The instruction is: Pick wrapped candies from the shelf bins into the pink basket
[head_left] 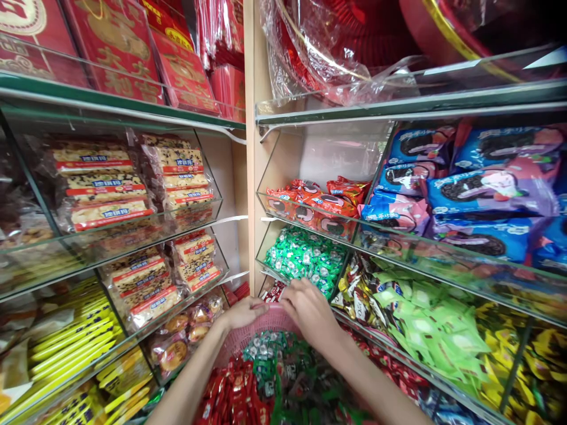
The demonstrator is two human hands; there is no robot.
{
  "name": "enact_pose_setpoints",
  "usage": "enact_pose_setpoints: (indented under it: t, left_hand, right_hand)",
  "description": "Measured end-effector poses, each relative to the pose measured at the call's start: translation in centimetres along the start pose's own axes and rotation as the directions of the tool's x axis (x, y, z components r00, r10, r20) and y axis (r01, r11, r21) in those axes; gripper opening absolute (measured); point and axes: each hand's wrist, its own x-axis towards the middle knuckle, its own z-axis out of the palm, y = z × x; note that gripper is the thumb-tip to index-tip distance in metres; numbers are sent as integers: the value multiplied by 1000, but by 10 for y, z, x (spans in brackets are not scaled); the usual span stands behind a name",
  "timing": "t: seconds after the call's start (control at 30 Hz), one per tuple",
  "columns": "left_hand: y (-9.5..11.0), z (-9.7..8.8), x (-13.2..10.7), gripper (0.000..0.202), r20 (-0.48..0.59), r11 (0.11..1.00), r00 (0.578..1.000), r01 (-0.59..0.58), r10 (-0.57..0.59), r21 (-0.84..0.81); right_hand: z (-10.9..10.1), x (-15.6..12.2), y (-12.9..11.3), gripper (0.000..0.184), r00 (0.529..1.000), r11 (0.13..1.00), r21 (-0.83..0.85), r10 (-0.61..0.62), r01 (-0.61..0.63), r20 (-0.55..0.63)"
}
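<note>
A pink plastic basket with a mesh wall is low in the middle of the head view. Red-wrapped candies fill its left part, and green-wrapped candies lie beside them. My left hand is closed on the far rim, left of the middle. Just to the right, my right hand has its fingers curled over the same rim; its fingertips are partly hidden. Right behind the right hand, a clear shelf bin holds a heap of green-wrapped candies.
Glass-fronted shelves meet at a wooden post. Packaged biscuit bars and yellow packets stand left. Red packets, blue cookie packs and light green packets fill bins on the right. Clear dividers and shelf edges jut near both arms.
</note>
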Motion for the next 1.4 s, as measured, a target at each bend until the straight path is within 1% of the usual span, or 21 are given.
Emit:
enact_pose_setpoints:
  t: [0.07,0.13,0.2,0.27,0.37,0.5,0.67,0.87,0.97,1.07,1.13,1.17,1.2,1.27,1.33,1.4]
  left_hand:
    - [1,-1,0,44,10,1000,1000,8,-8,-8]
    - [1,-1,-1,45,13,1000,1000,14,-13,-14]
    - [1,-1,-2,45,12,1000,1000,22,-22,-18]
    - [1,0,-2,45,14,999,999,36,-35,-23]
    - [0,0,-2,45,17,998,999,48,-47,-33]
    - [0,0,-1,45,7,998,999,54,-54,-35]
    - [1,-1,-1,45,10,998,999,53,-53,-33]
    - [3,-1,-1,45,11,998,999,49,-49,-29]
    - [0,0,-1,45,11,999,999,41,-41,-23]
    - [-1,0,-1,45,14,999,999,35,-35,-21]
    - [-1,-1,-1,44,14,999,999,37,-37,-23]
    - [-1,-1,-2,44,14,999,999,38,-37,-23]
    - [0,-1,-2,44,17,999,999,38,-37,-24]
    - [1,-2,-2,43,22,999,999,37,-36,-24]
    - [0,-2,-1,43,25,999,999,35,-35,-22]
    - [-1,-2,-1,42,23,999,999,37,-36,-19]
  right_hand:
    - [-16,8,9,21,999,994,-100,31,-33,-23]
    - [-27,15,19,18,998,975,-209,64,-68,-29]
    - [-31,20,26,16,996,955,-284,87,-86,-9]
    - [-30,23,31,17,995,943,-321,98,-84,28]
    - [-25,25,34,20,992,935,-345,111,-83,63]
    - [-18,24,34,22,991,932,-352,119,-88,67]
    - [-19,24,35,22,992,926,-367,115,-88,52]
    - [-21,26,35,22,990,922,-378,118,-81,76]
    - [-22,27,36,19,995,921,-383,94,-74,34]
    - [-24,29,38,17,995,924,-375,52,-78,-81]
    - [-26,29,39,18,986,940,-330,33,-86,-164]
    - [-28,29,40,19,979,957,-279,24,-81,-201]
    - [-30,29,40,20,971,977,-203,16,-66,-239]
    - [-33,29,39,19,949,1000,11,4,-1,-317]
    - [-35,28,37,15,927,964,250,15,86,-375]
    - [-35,27,32,14,927,879,461,67,120,-368]
